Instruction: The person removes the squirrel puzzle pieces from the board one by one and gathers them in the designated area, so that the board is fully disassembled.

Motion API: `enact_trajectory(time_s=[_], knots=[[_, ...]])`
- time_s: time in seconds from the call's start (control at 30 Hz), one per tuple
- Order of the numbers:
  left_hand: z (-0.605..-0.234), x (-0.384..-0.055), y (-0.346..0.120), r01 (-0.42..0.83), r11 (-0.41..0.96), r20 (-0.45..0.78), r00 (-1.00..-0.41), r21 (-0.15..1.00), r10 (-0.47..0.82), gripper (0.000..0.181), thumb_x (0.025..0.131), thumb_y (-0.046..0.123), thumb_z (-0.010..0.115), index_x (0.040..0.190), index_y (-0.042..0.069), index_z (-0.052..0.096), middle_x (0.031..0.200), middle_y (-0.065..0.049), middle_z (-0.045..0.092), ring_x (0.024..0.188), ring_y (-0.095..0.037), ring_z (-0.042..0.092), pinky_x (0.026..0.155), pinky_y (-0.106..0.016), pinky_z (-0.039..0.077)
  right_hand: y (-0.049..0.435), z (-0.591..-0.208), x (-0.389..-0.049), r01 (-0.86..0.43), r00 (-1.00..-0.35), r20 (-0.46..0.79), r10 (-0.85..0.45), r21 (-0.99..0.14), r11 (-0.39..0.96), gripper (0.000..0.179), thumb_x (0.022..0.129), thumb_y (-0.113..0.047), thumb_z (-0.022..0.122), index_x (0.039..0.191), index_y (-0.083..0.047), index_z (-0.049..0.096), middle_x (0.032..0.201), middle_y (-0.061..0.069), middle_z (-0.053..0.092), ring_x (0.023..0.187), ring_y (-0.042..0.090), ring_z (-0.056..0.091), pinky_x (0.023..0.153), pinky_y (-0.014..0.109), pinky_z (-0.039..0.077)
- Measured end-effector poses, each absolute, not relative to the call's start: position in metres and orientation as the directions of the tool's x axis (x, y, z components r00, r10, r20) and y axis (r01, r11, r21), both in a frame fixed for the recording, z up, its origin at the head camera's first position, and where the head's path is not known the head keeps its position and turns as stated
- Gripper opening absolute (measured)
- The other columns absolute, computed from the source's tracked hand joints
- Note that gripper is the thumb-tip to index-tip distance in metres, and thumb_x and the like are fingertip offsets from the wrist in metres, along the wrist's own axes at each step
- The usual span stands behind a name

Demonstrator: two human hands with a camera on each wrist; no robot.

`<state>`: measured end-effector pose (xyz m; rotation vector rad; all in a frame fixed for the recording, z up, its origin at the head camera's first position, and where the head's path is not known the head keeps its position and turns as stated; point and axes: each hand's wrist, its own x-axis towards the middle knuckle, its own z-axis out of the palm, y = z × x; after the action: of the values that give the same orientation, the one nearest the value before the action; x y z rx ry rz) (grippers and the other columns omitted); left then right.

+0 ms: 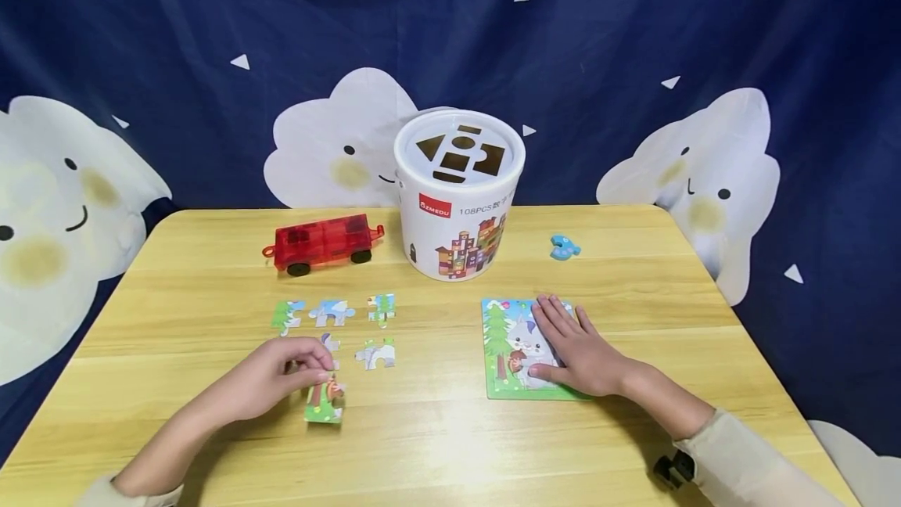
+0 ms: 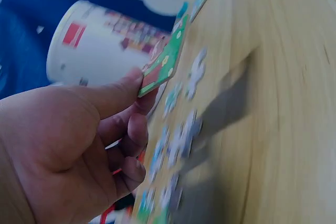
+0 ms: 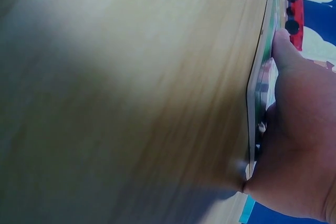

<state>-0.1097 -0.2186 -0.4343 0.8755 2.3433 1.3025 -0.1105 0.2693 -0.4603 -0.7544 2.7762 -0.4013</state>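
Observation:
My left hand pinches a jigsaw puzzle piece between thumb and fingers. The piece is printed with green grass and a brown trunk; in the left wrist view it is tilted, raised above the table with its shadow beyond. My right hand rests flat, fingers spread, on a square puzzle board showing a grey animal and a green tree. Part of the board is hidden under that hand. Around the left hand lie loose puzzle pieces: a tree piece, a blue-and-white piece, a grey-white piece and others.
Behind the pieces stands a red translucent toy wagon. A white bucket with shaped holes in its lid is at the table's back middle. A small blue toy piece lies right of it. A dark blue cloud-patterned curtain hangs behind.

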Motion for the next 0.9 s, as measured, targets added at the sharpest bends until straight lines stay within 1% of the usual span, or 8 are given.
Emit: enact_trajectory(time_s=[0.13,0.27,0.43,0.53,0.63,0.77,0.9], knots=[[-0.439,-0.101,-0.25,0.352,0.431,0.028,-0.8,0.831,0.6,0.008,0.098,0.01,0.067,0.1,0.017,0.067,0.077,0.011,0.067,0.067,-0.015,0.058,0.057,-0.025,0.045,0.269,-0.462,-0.111,-0.458,-0.838,-0.152,-0.524,-0.324,0.828,0.094,0.1,-0.056,0.056,0.16,0.004,0.015,0.168,0.023,0.007,0.154,0.042,0.004,0.117,0.068,0.005],[-0.446,-0.09,-0.28,0.337,0.485,0.026,-0.841,0.807,0.541,0.014,0.096,0.003,0.067,0.101,0.016,0.069,0.082,0.01,0.067,0.067,-0.011,0.055,0.054,-0.026,0.043,0.269,-0.462,-0.111,-0.459,-0.837,-0.152,-0.526,-0.329,0.825,0.094,0.1,-0.055,0.056,0.16,0.004,0.014,0.168,0.023,0.006,0.154,0.042,0.003,0.117,0.068,0.004],[-0.453,-0.08,-0.304,0.296,0.536,0.017,-0.886,0.791,0.464,0.017,0.094,0.0,0.068,0.098,0.017,0.07,0.08,0.009,0.066,0.065,-0.01,0.052,0.052,-0.027,0.041,0.269,-0.46,-0.11,-0.459,-0.838,-0.148,-0.525,-0.33,0.825,0.095,0.1,-0.055,0.057,0.159,0.005,0.015,0.167,0.024,0.007,0.154,0.042,0.004,0.117,0.069,0.004],[-0.457,-0.078,-0.31,0.284,0.534,0.006,-0.887,0.797,0.463,0.017,0.095,-0.002,0.067,0.099,0.014,0.07,0.081,0.008,0.066,0.066,-0.012,0.052,0.053,-0.027,0.04,0.269,-0.46,-0.11,-0.459,-0.838,-0.15,-0.524,-0.325,0.827,0.095,0.1,-0.054,0.058,0.159,0.005,0.014,0.167,0.024,0.007,0.154,0.042,0.004,0.117,0.068,0.005],[-0.46,-0.079,-0.311,0.283,0.535,-0.003,-0.882,0.796,0.471,0.016,0.095,-0.002,0.066,0.099,0.013,0.071,0.081,0.008,0.067,0.068,-0.011,0.055,0.056,-0.025,0.043,0.269,-0.46,-0.11,-0.46,-0.838,-0.147,-0.525,-0.326,0.826,0.094,0.1,-0.055,0.057,0.159,0.005,0.015,0.167,0.024,0.007,0.154,0.043,0.004,0.117,0.069,0.005],[-0.464,-0.083,-0.306,0.296,0.557,-0.004,-0.881,0.776,0.474,0.016,0.095,-0.001,0.067,0.099,0.014,0.071,0.081,0.011,0.067,0.07,-0.009,0.057,0.06,-0.023,0.045,0.269,-0.46,-0.11,-0.465,-0.838,-0.137,-0.529,-0.33,0.822,0.094,0.1,-0.054,0.057,0.159,0.005,0.015,0.167,0.024,0.007,0.154,0.044,0.004,0.117,0.069,0.004],[-0.466,-0.087,-0.301,0.31,0.574,0.0,-0.88,0.758,0.474,0.017,0.094,0.0,0.068,0.097,0.015,0.071,0.078,0.012,0.064,0.069,-0.009,0.055,0.06,-0.023,0.043,0.269,-0.459,-0.109,-0.474,-0.836,-0.118,-0.536,-0.337,0.813,0.093,0.1,-0.053,0.058,0.159,0.006,0.016,0.167,0.026,0.008,0.153,0.045,0.005,0.116,0.07,0.005]])
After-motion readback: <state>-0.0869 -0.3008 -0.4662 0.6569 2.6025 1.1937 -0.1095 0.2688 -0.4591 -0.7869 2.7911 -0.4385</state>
